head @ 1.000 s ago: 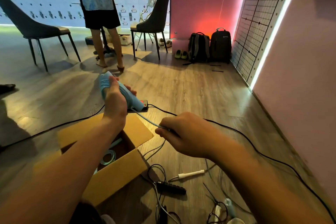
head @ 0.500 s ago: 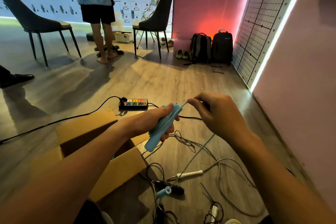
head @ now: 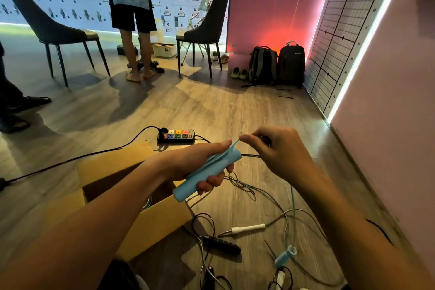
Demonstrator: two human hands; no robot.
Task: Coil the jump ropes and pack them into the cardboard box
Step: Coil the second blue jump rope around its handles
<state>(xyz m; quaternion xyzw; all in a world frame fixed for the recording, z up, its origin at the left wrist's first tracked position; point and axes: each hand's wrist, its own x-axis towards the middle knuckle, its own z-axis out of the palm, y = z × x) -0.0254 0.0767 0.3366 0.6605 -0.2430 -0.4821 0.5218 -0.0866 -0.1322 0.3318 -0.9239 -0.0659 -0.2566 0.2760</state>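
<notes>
Several thin jump ropes (head: 248, 228) lie uncoiled on the wooden floor (head: 235, 106) beside the open brown cardboard box (head: 160, 221), packing seemingly barely begun; left hand (head: 195, 160) grips a light-blue cylindrical handle (head: 207, 174), right hand (head: 275, 153) pinches its cord (head: 236, 142).

Both bare forearms reach in from the near edge and converge mid-scene. The left forearm crosses from the near left with a straight wrist. The left grip (head: 195, 160) wraps a blue handle (head: 229, 159), thumb along the top, fingers (head: 211, 181) curled beneath. The right grip (head: 275, 155), back of the hand up, pinches a thin cord (head: 236, 142) at its fingertips (head: 246, 140), just beside the handle's far end, the other fingers curled in.
</notes>
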